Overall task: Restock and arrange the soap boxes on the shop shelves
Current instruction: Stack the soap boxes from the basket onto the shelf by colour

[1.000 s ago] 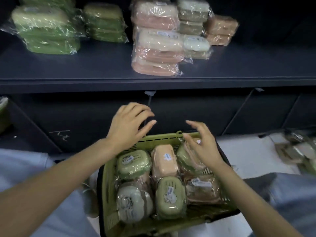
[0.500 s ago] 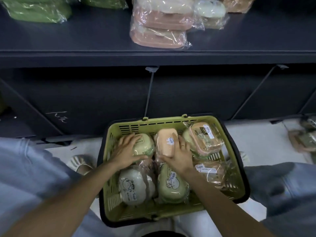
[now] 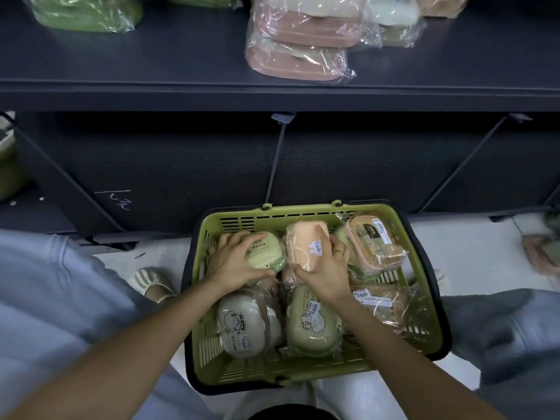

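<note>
A green shopping basket point(image 3: 233, 218) stands on the floor below me with several plastic-wrapped soap boxes inside. My left hand point(image 3: 233, 262) grips a light green soap box point(image 3: 268, 253) at the basket's back left. My right hand point(image 3: 325, 275) grips a peach soap box point(image 3: 304, 242) next to it, tilted up on its edge. A white box point(image 3: 242, 325) and a green box point(image 3: 312, 322) with cartoon prints lie in the front of the basket. A pink-rimmed box point(image 3: 372, 241) leans at the back right.
The dark shelf point(image 3: 181, 71) above holds stacked pink soap boxes point(image 3: 300, 40) in the middle, green ones point(image 3: 88, 10) at the left and pale ones point(image 3: 394, 19) at the right. More wrapped boxes point(image 3: 542, 253) lie on the white floor at the right. My knees flank the basket.
Both hands came down from above the basket's rim into the basket and closed on the green and peach boxes. The peach box has tipped up.
</note>
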